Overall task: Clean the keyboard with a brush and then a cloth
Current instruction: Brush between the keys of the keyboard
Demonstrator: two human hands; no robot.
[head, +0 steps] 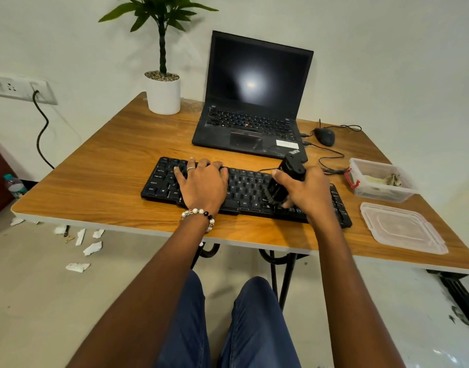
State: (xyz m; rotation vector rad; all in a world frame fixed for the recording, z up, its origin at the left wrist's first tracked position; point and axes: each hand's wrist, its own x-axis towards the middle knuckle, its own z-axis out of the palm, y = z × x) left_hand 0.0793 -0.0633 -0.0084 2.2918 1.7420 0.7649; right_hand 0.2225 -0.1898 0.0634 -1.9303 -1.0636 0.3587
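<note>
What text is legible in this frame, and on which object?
"ThinkPad" on the laptop palm rest, tilted.
"Ctrl", "Shift", "Caps Lock", "Alt" on the keyboard left side keys.
"Alt", "Ctrl" on its bottom row near the brush.
White sticker on the laptop: blurred.
Other key legends: too small.

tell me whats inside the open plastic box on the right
The open plastic box holds a pale folded piece, maybe a cloth, and a crumpled grey-brown lump. Its frosted walls blur them, so neither can be identified. Its lid lies separately nearer.

The right hand (306,191) covers the brush (282,181) bristles and the keys beneath. The plant (161,19) top runs off the upper edge; the box (382,179) contents are unclear.
</note>
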